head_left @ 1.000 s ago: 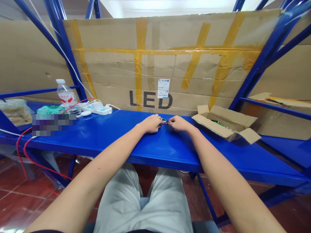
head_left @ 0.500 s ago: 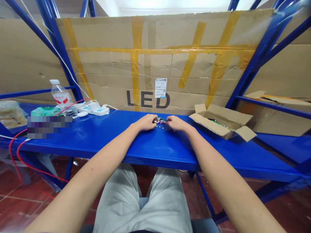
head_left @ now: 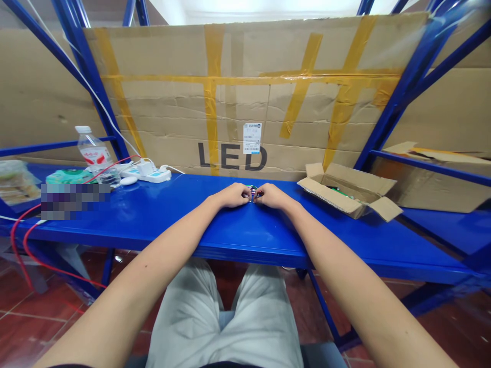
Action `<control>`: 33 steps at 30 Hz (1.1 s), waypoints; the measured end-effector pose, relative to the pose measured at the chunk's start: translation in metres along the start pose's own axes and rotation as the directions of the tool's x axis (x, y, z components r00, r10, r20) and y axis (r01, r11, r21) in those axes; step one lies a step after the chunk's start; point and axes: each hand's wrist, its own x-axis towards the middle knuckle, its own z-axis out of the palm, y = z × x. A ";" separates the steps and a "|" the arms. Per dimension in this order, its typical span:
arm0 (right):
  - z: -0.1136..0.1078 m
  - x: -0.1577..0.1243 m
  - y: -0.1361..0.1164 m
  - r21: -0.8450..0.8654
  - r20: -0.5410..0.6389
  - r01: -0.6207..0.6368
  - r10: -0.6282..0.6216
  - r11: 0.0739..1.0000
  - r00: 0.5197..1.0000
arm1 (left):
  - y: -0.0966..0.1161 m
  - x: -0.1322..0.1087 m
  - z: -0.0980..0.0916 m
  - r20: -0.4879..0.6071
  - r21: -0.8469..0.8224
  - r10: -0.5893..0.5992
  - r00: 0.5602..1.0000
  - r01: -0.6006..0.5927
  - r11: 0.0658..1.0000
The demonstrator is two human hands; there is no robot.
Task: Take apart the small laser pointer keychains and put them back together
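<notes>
At the far middle of the blue table, my left hand point(head_left: 235, 195) and my right hand point(head_left: 270, 196) nearly touch at the fingertips. Between them is a small cluster of shiny metal and coloured parts point(head_left: 253, 189), mostly hidden by my fingers. The fingers of both hands are curled and pinched at the cluster; what each one grips is too small to name. Tiny metal pieces point(head_left: 251, 201) lie on the tabletop just below my fingertips, partly covered.
An open cardboard box point(head_left: 343, 191) with green items inside stands to the right. On the left are a plastic bottle point(head_left: 96, 156), a white power strip point(head_left: 149, 174), a green packet point(head_left: 71, 177) and red cables point(head_left: 28, 232). A large cardboard sheet point(head_left: 172, 117) closes off the back.
My right hand has moved left, closing most of the gap to my left hand. It now covers some of the tiny metal pieces. The view has shifted slightly.
</notes>
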 end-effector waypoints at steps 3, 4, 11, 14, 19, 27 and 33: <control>0.000 -0.001 -0.005 0.025 0.017 -0.013 0.013 1.000 1.000 | 0.000 -0.003 -0.005 0.051 -0.051 -0.021 0.998 0.023 0.998; 0.000 -0.001 -0.007 0.032 0.023 -0.009 0.008 0.999 1.000 | 0.000 -0.004 -0.007 0.064 -0.063 -0.029 0.998 0.033 0.997; -0.002 -0.004 -0.013 0.027 0.047 0.042 -0.043 0.999 0.998 | -0.002 -0.004 -0.011 0.117 -0.124 -0.046 0.992 0.061 0.990; -0.002 -0.004 -0.013 0.021 0.053 0.056 -0.057 0.998 0.997 | -0.002 -0.004 -0.012 0.128 -0.144 -0.050 0.990 0.069 0.987; -0.001 -0.003 -0.014 0.002 0.055 0.052 -0.052 0.999 0.997 | -0.002 -0.006 -0.013 0.114 -0.151 -0.051 0.992 0.068 0.986; 0.005 0.002 -0.009 0.040 0.040 0.059 -0.060 0.997 0.997 | -0.004 -0.005 -0.013 0.097 -0.221 -0.037 0.995 0.057 0.974; 0.004 0.003 -0.004 0.132 -0.045 0.033 -0.027 0.991 0.999 | -0.013 -0.007 -0.019 0.016 -0.230 -0.156 0.988 0.156 0.961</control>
